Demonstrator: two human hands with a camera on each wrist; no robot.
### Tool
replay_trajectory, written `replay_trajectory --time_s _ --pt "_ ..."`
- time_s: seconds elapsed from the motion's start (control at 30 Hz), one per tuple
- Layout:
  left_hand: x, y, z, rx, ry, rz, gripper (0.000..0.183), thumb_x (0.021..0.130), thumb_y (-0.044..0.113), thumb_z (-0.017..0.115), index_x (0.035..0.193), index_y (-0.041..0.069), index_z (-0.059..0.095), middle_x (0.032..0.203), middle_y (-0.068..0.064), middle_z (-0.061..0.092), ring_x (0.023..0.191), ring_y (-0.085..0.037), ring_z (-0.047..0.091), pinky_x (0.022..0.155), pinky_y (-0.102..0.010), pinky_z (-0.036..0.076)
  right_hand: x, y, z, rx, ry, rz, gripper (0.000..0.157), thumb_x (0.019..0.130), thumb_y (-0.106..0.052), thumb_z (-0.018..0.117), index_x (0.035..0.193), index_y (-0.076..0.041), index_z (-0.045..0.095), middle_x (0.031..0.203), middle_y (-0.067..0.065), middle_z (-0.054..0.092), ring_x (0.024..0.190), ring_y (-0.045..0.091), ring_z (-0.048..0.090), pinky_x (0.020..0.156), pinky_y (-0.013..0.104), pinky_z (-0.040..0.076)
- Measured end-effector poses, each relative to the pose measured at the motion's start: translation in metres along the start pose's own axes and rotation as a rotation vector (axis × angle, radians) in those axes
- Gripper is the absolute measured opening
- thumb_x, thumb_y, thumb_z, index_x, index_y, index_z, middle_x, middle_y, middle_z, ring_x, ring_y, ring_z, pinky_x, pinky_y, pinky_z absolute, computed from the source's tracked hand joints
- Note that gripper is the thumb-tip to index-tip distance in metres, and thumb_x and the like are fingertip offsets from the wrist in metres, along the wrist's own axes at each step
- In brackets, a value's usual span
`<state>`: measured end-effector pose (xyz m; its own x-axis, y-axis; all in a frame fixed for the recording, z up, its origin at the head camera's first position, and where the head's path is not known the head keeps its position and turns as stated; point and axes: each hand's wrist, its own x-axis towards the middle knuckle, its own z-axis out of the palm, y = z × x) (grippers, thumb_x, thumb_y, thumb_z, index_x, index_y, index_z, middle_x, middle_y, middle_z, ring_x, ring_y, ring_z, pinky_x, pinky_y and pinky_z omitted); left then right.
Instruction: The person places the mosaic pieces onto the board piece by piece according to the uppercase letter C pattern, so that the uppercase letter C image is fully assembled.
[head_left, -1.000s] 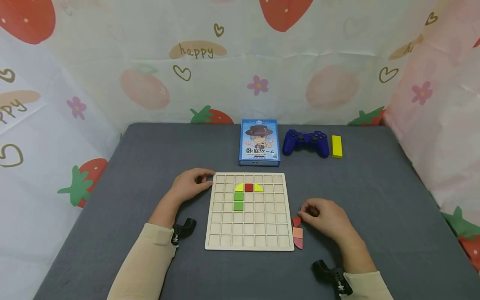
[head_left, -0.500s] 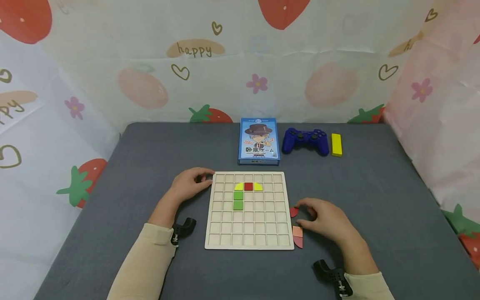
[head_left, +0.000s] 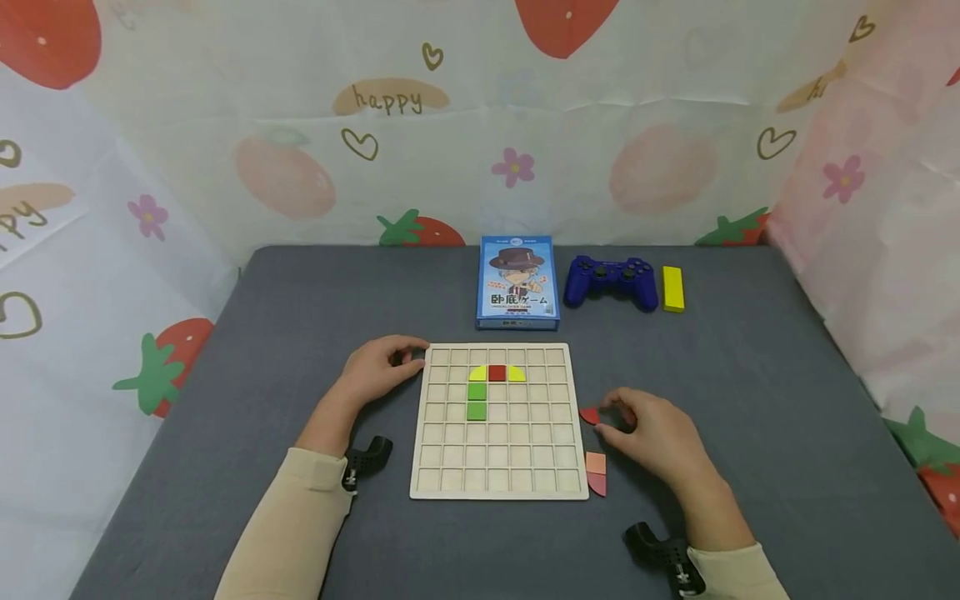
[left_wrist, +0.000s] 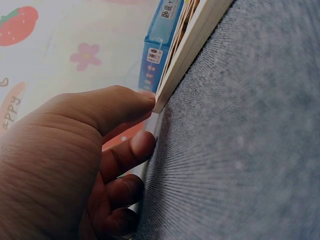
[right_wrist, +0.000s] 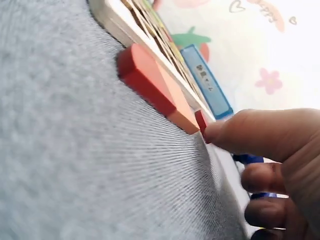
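Note:
A pale wooden grid board lies flat on the table. In its cells sit two yellow quarter-round pieces, a red square and two green squares. My left hand holds the board's far left corner between thumb and index finger; the other fingers curl loosely below. Beside the right edge, my right hand pinches a red quarter-round piece between thumb and index finger. In the right wrist view the thumb covers part of this red piece.
An orange square and a pinkish-red quarter-round piece lie against the board's right edge. Behind the board stand a blue card-game box, a blue game controller and a yellow block. Patterned cloth hangs behind the table.
The red quarter-round piece has moved away from the orange square, along the board's right edge, and turned. My right fingers spread, then drew together at it. The left hand stays put.

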<state>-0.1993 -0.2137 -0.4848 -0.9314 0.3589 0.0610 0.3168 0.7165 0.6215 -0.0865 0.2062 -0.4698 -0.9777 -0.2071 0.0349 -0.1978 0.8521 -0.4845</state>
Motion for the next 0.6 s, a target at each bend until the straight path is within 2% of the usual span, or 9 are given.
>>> replay_trajectory --time_s 0.07,0.13,0.27,0.37,0.6 --pt "0.001 0.001 -0.001 -0.003 0.001 0.001 0.029 0.098 0.026 0.072 0.126 0.015 0.074 0.079 0.006 0.057 0.065 -0.015 0.049 0.068 -0.036 0.039 0.001 0.001 0.001 0.009 -0.01 -0.019 0.03 0.088 -0.024 0.082 0.116 -0.017 0.076 0.071 -0.005 0.045 0.061 0.013 0.042 0.058 0.034 0.032" --pt "0.001 0.001 -0.002 -0.001 0.001 0.001 0.029 0.098 0.025 0.072 0.126 0.015 0.074 0.079 0.006 0.057 0.066 -0.015 0.049 0.068 -0.036 0.038 0.002 0.001 0.003 0.006 -0.018 -0.043 0.032 0.089 -0.022 0.081 0.121 -0.017 0.076 0.072 -0.005 0.044 0.062 0.013 0.041 0.059 0.034 0.032" --pt "0.003 0.003 -0.003 0.006 0.0 0.003 0.03 0.099 0.026 0.072 0.126 0.015 0.074 0.08 0.006 0.057 0.067 -0.015 0.049 0.069 -0.036 0.038 0.003 0.002 0.003 0.004 -0.013 -0.055 0.025 0.089 -0.02 0.081 0.113 -0.015 0.079 0.072 -0.006 0.044 0.062 0.013 0.041 0.06 0.034 0.032" --pt "0.004 0.003 -0.003 0.004 0.004 0.01 0.029 0.099 0.026 0.072 0.126 0.015 0.074 0.08 0.005 0.057 0.067 -0.016 0.049 0.068 -0.036 0.038 0.007 0.0 -0.004 0.012 0.004 -0.068 0.023 0.089 -0.018 0.082 0.111 -0.013 0.078 0.074 -0.005 0.045 0.064 0.014 0.042 0.061 0.034 0.034" --pt "0.0 -0.001 0.0 0.005 0.008 0.015 0.031 0.097 0.028 0.073 0.125 0.015 0.074 0.08 0.006 0.057 0.066 -0.015 0.049 0.067 -0.036 0.038 0.023 -0.017 -0.041 0.037 0.046 -0.144 0.022 0.092 -0.016 0.079 0.113 -0.01 0.076 0.081 -0.004 0.051 0.069 0.015 0.046 0.061 0.034 0.038"
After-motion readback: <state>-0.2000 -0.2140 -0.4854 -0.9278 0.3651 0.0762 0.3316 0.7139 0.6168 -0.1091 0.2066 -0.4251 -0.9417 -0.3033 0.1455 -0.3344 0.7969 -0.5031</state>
